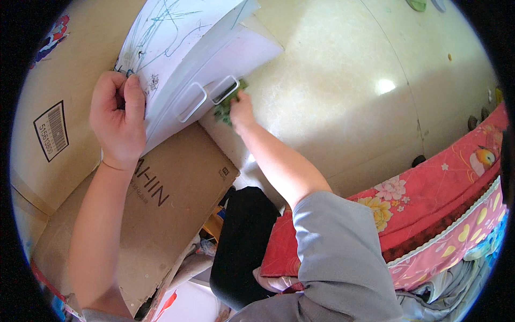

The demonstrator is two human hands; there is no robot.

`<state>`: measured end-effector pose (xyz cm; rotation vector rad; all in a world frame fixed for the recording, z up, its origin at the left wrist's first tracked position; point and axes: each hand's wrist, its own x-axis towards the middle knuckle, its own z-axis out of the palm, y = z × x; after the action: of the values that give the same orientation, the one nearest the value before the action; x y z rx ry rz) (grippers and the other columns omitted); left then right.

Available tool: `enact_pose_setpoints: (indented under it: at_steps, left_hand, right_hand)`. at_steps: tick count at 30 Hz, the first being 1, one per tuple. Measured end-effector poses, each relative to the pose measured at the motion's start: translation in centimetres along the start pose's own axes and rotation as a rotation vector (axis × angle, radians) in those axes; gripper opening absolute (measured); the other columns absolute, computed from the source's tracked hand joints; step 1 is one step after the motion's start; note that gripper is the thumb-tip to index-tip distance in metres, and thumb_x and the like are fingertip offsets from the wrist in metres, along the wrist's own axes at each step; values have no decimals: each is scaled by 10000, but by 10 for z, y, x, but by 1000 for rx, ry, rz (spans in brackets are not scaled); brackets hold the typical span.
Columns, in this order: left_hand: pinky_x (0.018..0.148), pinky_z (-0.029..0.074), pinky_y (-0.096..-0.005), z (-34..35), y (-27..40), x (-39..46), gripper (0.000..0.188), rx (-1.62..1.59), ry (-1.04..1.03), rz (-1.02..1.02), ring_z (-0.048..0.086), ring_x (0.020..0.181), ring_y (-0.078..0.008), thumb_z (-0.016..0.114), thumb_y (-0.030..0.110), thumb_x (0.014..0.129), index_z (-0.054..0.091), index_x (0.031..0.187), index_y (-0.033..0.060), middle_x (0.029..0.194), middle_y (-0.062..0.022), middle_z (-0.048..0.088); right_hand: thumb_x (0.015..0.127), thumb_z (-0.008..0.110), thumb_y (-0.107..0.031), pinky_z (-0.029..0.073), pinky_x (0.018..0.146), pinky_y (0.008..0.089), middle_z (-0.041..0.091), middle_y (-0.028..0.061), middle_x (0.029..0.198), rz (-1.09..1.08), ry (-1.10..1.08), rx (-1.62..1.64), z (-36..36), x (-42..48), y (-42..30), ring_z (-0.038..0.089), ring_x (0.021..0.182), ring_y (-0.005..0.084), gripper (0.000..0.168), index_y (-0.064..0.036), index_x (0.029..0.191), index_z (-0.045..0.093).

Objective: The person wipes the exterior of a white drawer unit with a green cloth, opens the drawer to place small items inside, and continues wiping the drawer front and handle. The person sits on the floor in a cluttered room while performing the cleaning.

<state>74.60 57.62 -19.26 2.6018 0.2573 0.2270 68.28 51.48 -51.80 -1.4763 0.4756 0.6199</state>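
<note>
A white cabinet [173,44] with green and blue scribbles on its upper face stands before me, apparently beside a big cardboard sheet. My left hand [118,114] has its fingers curled at the near left edge of that face, thumb against it. Two white loop handles [195,102] stick out from the cabinet's side. My right hand [241,109] holds a green cloth [225,108], slightly blurred, right by the farther handle. Part of the cloth is hidden behind the handle and my fingers.
A cardboard box [173,217] with printing lies below the cabinet, and a cardboard panel [76,88] with a barcode label rises at left. Right of me is a bed with a red floral quilt [426,193]. Pale tiled floor [342,80] spreads beyond; a green slipper [417,4] lies far off.
</note>
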Motion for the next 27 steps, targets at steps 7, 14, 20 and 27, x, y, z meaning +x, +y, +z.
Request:
enact_pose_setpoints:
  at_steps: [7,14,20,27]
  left_hand:
    - [549,325,-196,-4,-4,-3,167,-16,46,-5,388,616,-35,551,109,961,509,822,27,682,42,440]
    - [550,331,-192,-1,-7,-1,167,-61,43,-5,394,621,-30,566,122,958,523,826,30,686,49,444]
    - [563,349,-194,-6,-9,-7,173,-35,68,10,398,630,-34,579,129,953,524,826,25,690,43,454]
    - [571,353,-192,1,-4,-1,200,-67,71,-3,407,634,-36,604,143,940,528,795,27,686,45,459]
  right_hand:
    - [924,493,-2,465,858,325,625,122,1084,-108,249,338,-28,31,-37,576,965,202,280,8,1197,556]
    - [866,544,30,445,904,333,623,133,1096,-13,-163,118,-35,20,1,578,1006,244,328,8,1194,549]
    - [895,532,21,442,928,338,611,155,1170,189,75,326,-5,-28,-47,569,1070,257,338,1,1232,541]
    - [882,579,1,495,827,341,643,121,1062,202,-147,244,4,-27,-3,604,908,210,295,4,1177,576]
